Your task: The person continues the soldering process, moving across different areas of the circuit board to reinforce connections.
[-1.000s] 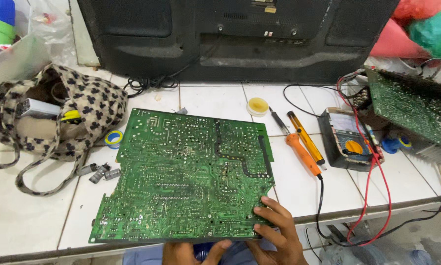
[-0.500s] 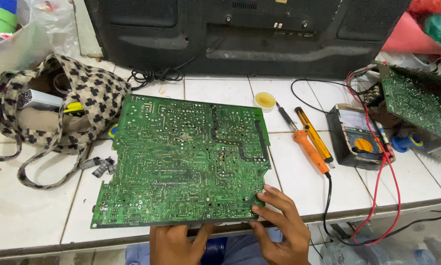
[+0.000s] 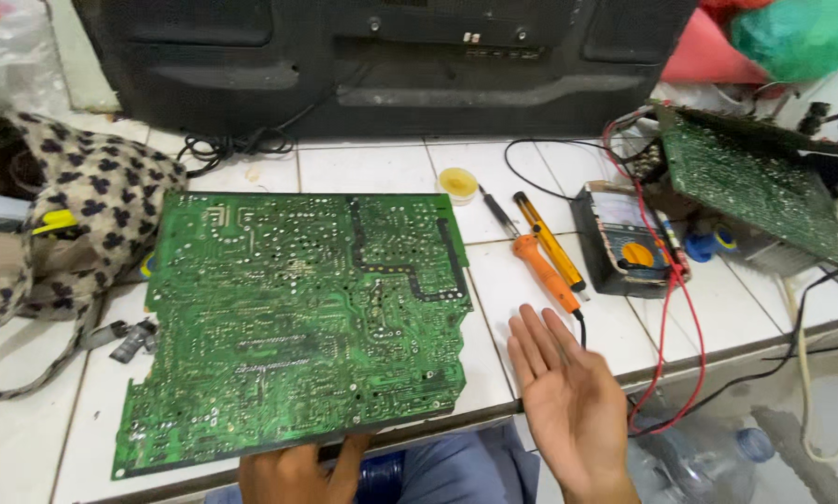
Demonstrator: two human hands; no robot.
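Observation:
A large green circuit board (image 3: 298, 317) lies solder side up on the white tiled bench (image 3: 568, 289). My left hand (image 3: 298, 469) grips its near edge at the bottom of the view, fingers curled over the board. My right hand (image 3: 568, 401) hovers open, palm up, just right of the board and holds nothing. An orange-handled soldering iron (image 3: 538, 269) lies just beyond my right hand's fingertips, with a yellow-handled tool (image 3: 550, 243) beside it.
A black television back (image 3: 382, 56) stands behind the board. A spotted bag (image 3: 74, 215) sits at the left, a multimeter (image 3: 629, 238) with red leads and a second green board (image 3: 755, 182) at the right. A small tin of yellow paste (image 3: 458, 182) sits by the tools.
My right hand has let go of the board's near right corner and lifted off to the right, opening palm up. The left hand stays on the near edge. The view has moved closer.

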